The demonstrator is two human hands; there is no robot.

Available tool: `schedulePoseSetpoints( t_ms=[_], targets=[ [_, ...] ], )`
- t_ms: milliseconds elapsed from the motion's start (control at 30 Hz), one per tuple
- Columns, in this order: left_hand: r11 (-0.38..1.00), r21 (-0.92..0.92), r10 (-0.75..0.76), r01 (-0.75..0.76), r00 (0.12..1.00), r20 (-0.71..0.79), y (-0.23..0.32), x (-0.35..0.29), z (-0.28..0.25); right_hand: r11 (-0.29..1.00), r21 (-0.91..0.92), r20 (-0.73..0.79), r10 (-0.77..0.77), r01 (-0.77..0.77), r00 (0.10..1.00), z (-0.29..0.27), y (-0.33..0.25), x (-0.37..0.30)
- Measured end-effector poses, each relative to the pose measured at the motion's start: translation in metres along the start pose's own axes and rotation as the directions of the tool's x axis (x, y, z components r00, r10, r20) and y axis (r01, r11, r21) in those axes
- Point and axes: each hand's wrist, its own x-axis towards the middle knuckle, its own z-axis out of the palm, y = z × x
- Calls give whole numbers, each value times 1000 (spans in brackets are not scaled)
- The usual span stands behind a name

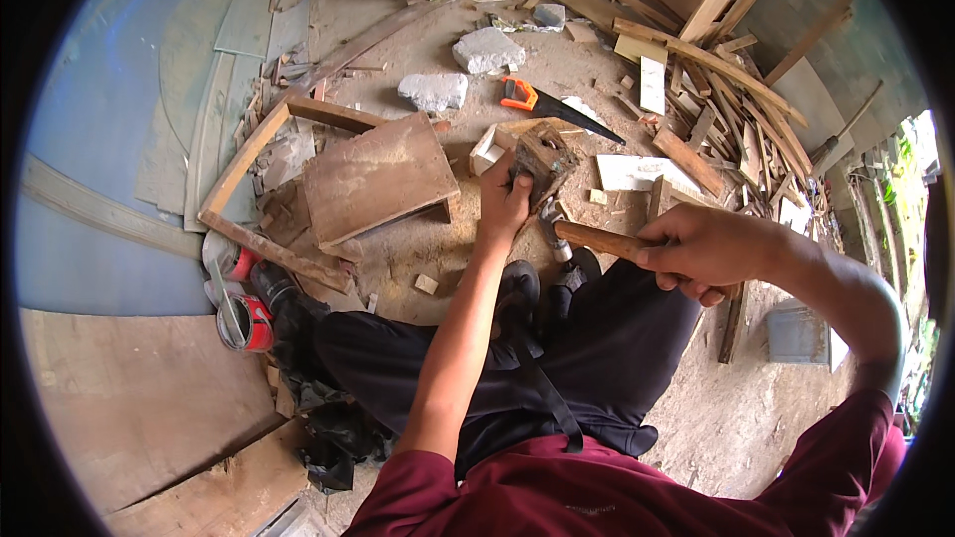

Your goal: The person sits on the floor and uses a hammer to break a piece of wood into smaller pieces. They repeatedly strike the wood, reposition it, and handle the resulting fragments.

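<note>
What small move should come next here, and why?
Perhaps tap the wooden block lightly with the hammer: your left hand holds the block, your right hand grips the hammer's wooden handle, and its head is close to the block.

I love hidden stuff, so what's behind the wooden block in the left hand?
Behind the wooden block in the left hand, part of a box-like wooden piece shows, with a saw farther back. The block and hand cover the rest.
</note>
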Motion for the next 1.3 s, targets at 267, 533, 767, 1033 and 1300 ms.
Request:
schedulePoseSetpoints(
  t_ms=[267,533,767,1033,1300],
  targets=[
    [997,57,-43,49,994,-100,-25,14,-15,992,-49,-139,-123,117,983,10,-2,18],
    [991,26,-120,130,961,-247,-54,50,-77,981,43,-79,-187,190,979,16,-6,90],
    [997,-48,-72,66,988,-134,-39,39,-39,967,256,95,-6,-19,995,-16,-15,70],
    [995,98,-5,8,999,-32,-6,23,-13,974,177,100,127,-143,987,-30,-7,32],
    [1000,27,-15,13,997,81,-5,8,3,991,80,113,98,-107,989,-21,2,12]
  ],
)
